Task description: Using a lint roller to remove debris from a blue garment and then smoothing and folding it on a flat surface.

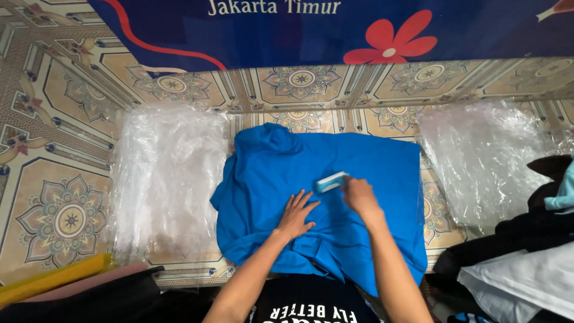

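Left hand (297, 213) spread flat on blue shirt (281, 173); right hand (359, 196) pinches small blue block (332, 181). Shirt hem hidden; plastic bags (164, 173) flank it.

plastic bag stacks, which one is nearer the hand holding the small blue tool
The right stack of plastic bags, beside the right hand; the left stack lies across the blue shirt.

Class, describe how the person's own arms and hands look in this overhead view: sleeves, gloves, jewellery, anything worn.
Both forearms are bare, with no sleeves in view. The left hand and right hand wear no gloves, and no rings, watch or bracelets show. Below them is a black shirt with white lettering.
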